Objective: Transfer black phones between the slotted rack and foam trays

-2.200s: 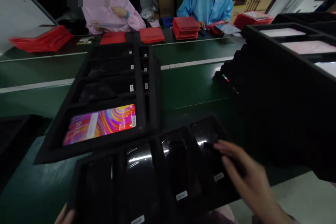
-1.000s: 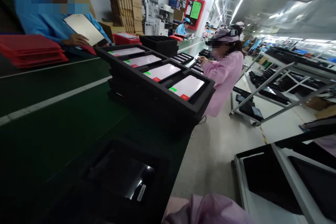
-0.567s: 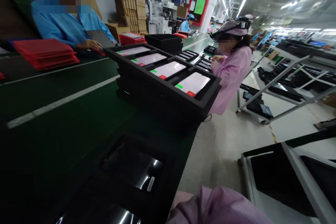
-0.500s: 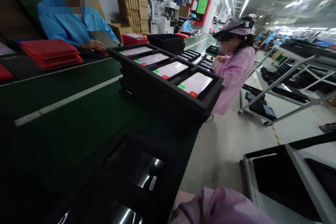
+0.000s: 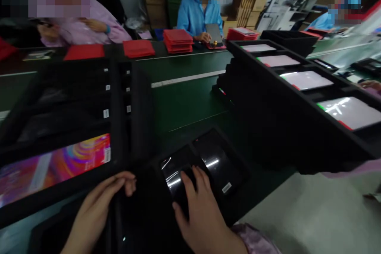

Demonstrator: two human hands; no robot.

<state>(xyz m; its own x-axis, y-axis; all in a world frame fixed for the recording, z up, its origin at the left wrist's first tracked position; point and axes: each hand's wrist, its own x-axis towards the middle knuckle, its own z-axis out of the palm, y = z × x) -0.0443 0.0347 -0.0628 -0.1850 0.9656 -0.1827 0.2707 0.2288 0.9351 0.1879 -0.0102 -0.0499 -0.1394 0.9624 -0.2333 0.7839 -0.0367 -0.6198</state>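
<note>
Under the right hand (image 5: 199, 206), a dark phone (image 5: 178, 178) lies half hidden

We see a black foam tray (image 5: 238, 190) lying flat at the near edge of the green conveyor belt (image 5: 184, 107). In its pockets lie glossy black phones (image 5: 220, 166), face up, each bearing a small white label (image 5: 226, 187).

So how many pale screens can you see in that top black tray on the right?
4, in a row along the top tray: farthest, next, third, nearest. Trays stacked beneath may hide more.
</note>
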